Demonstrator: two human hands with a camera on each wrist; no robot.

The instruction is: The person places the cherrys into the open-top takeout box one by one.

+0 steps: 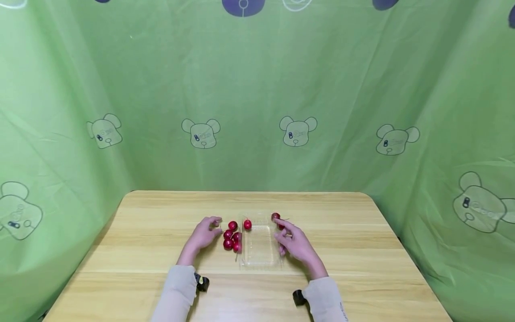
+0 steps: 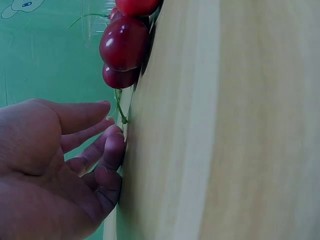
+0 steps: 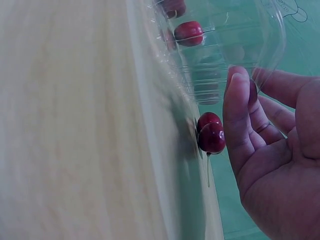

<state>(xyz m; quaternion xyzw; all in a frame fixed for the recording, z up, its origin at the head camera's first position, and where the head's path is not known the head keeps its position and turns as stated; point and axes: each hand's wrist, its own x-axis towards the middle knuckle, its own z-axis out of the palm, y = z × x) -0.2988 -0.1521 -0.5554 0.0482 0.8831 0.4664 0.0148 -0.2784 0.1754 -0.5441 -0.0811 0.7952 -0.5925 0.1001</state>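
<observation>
A clear plastic box [image 1: 260, 257] stands on the table with one red cherry [image 1: 247, 224] in its far left corner. Several cherries [image 2: 124, 44] cluster against its left side, some with green stems. My left hand [image 1: 206, 232] is left of that cluster, fingers loosely bent, with a stem [image 2: 121, 111] close to the fingertips and nothing gripped. On the right side, my right hand [image 1: 295, 241] lies at the box's edge, fingers loosely bent, fingertips overlapping the clear wall in the right wrist view. Two dark red cherries [image 3: 211, 137] sit beside those fingers, one with a long stem.
The wooden table [image 1: 342, 223] has a rounded far edge. Green curtains [image 1: 249, 89] printed with bear heads hang behind and on both sides. Black wrist cameras [image 1: 299, 297] are strapped by the pale sleeves [image 1: 177, 290].
</observation>
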